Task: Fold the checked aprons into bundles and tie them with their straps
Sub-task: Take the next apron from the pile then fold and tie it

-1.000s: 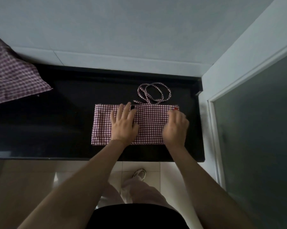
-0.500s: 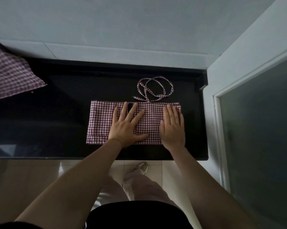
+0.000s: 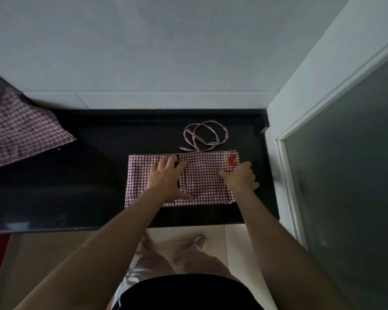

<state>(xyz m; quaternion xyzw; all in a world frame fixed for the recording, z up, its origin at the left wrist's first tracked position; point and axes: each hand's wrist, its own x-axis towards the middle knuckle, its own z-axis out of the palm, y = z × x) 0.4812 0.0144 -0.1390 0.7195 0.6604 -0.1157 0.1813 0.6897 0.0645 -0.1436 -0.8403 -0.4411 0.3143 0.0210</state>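
A checked apron (image 3: 202,177), folded into a flat oblong of maroon-and-white gingham cloth, lies on the glossy black tabletop (image 3: 76,186) towards its right end. Its thin strap (image 3: 205,137) curls in loose loops just behind the far edge. A red patch (image 3: 232,160) shows at the right end. The left hand (image 3: 169,183) presses flat on the middle, grip spread and holding nothing. The right hand (image 3: 241,179) has its fingers curled at the cloth's right edge; whether that grip pinches it, I cannot tell. A second checked cloth (image 3: 18,126) lies rumpled at far left.

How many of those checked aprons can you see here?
2. One folded apron lies on the black counter under both hands; another apron is heaped at the counter's left end, cut off by the frame. More may lie out of view.
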